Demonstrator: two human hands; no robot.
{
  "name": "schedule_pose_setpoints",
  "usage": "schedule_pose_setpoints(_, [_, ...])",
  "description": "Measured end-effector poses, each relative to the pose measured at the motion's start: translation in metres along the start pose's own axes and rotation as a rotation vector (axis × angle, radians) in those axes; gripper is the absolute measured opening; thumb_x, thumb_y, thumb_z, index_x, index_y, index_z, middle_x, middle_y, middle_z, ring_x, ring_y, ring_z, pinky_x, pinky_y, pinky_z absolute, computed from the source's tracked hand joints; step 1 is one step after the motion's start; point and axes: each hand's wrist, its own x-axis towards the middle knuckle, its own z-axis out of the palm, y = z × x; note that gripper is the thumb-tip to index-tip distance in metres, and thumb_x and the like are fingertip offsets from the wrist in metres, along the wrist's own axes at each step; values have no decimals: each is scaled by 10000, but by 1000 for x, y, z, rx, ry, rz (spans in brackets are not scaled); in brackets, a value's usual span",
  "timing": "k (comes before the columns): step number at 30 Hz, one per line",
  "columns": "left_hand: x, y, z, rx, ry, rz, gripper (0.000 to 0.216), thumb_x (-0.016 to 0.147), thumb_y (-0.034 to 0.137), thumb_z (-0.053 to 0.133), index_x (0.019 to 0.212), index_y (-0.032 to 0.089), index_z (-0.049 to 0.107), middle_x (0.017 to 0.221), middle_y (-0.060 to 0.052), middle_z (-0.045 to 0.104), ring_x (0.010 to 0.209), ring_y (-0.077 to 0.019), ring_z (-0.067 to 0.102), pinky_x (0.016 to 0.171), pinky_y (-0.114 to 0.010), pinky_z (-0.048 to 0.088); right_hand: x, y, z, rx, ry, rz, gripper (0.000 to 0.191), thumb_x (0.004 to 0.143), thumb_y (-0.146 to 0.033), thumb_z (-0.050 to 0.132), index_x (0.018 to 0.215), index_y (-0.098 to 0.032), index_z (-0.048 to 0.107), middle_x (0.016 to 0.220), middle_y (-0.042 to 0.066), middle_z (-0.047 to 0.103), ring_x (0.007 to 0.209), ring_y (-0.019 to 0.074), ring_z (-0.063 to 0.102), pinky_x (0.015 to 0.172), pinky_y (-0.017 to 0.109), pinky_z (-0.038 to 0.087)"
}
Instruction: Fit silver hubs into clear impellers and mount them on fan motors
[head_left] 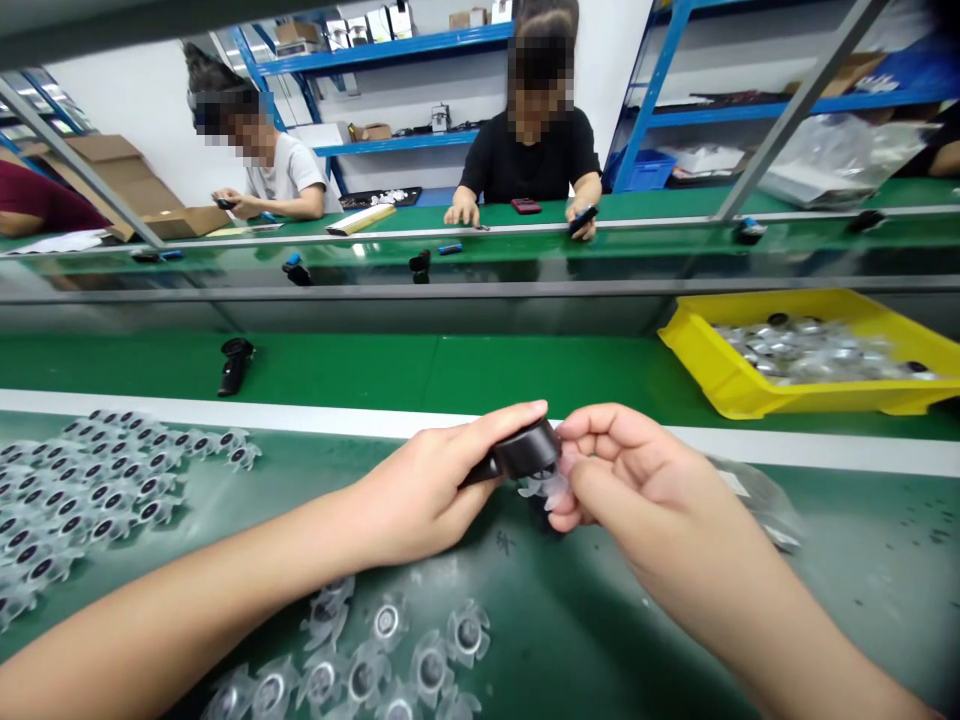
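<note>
Item: my left hand (420,490), closed around a matte black plastic cylinder (521,450), which it holds above the tabletop. Item: my right hand (637,480), curled, pinching a translucent finned piece (544,488) against the cylinder's end. Item: more finned pieces (97,480), grey-centred, spread across the green tabletop (862,560). Item: a yellow plastic tray (709,365) of metal parts (802,350), beyond.

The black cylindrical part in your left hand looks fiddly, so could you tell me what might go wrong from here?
The translucent finned piece, pinched by the right hand against the black cylindrical part, could slip and fall onto the green bench mat. The left hand might also lose its hold. The loose finned pieces just below the forearms could perhaps get knocked out of place.
</note>
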Motion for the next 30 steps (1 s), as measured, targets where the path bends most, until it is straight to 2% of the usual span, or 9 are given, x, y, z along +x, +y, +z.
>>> schedule_pose_setpoints(6, [0, -6, 2, 62, -18, 15, 730, 915, 49, 466, 1573, 299, 272, 1339, -76, 656, 1256, -213, 634, 993, -326, 548, 1, 0, 1, 73, 10, 74, 217, 716, -257, 662, 901, -197, 566, 692, -32, 634, 539, 102, 635, 551, 225, 573])
schedule_pose_setpoints(13, [-1, -11, 4, 210, -32, 22, 723, 924, 75, 479, 1575, 306, 263, 1269, -63, 680, 1055, -169, 690, 875, -281, 571, 3, 7, -4, 163, -13, 186, 278, 700, -214, 659, 940, -218, 518, 651, -54, 649, 560, 113, 656, 569, 219, 557])
schedule_pose_setpoints(15, [-1, -9, 4, 240, 0, 63, 667, 934, 222, 592, 1542, 261, 319, 1247, -99, 675, 1028, -193, 691, 838, -303, 585, 4, 10, -6, 204, -43, 228, 272, 723, -219, 669, 940, -224, 506, 645, -58, 654, 569, 109, 659, 589, 216, 553])
schedule_pose_setpoints(17, [1, -6, 2, 263, 32, 119, 692, 873, 463, 718, 1446, 201, 431, 1243, -141, 672, 1060, -238, 692, 831, -337, 600, 4, 11, -6, 239, -77, 273, 251, 746, -218, 676, 931, -224, 507, 648, -62, 655, 567, 97, 652, 597, 206, 544])
schedule_pose_setpoints(19, [4, -1, -1, 296, 40, 147, 660, 824, 609, 731, 1286, 176, 546, 1188, -138, 702, 1046, -253, 711, 818, -339, 605, 4, 10, -5, 270, -116, 337, 210, 765, -197, 665, 913, -220, 518, 644, -62, 652, 565, 85, 645, 601, 193, 541])
schedule_pose_setpoints(20, [5, 1, -2, 312, 28, 136, 577, 845, 607, 711, 1206, 175, 584, 1128, -115, 727, 1003, -239, 727, 797, -321, 603, 4, 8, -4, 278, -138, 373, 173, 779, -181, 647, 900, -214, 529, 643, -55, 655, 569, 81, 646, 603, 185, 540])
schedule_pose_setpoints(23, [6, 4, -7, 297, -24, 68, 320, 903, 441, 686, 1079, 180, 631, 1010, -56, 759, 887, -185, 743, 739, -258, 576, 7, 4, -5, 257, -218, 462, 67, 836, -156, 588, 882, -197, 562, 668, -28, 673, 594, 73, 662, 614, 173, 545])
schedule_pose_setpoints(26, [4, 4, -9, 229, -40, 18, 280, 846, 391, 714, 1009, 168, 661, 888, -38, 740, 756, -156, 702, 654, -234, 535, 10, 4, -10, 147, -288, 437, 81, 865, -179, 601, 945, -186, 588, 728, -21, 682, 620, 83, 676, 601, 185, 548])
schedule_pose_setpoints(30, [2, 1, -9, 141, -33, -39, 274, 781, 405, 745, 883, 164, 664, 690, 11, 634, 569, -108, 542, 527, -214, 425, 10, 9, -16, 4, -313, 331, 130, 855, -209, 616, 981, -187, 591, 829, -15, 681, 654, 94, 680, 591, 200, 535])
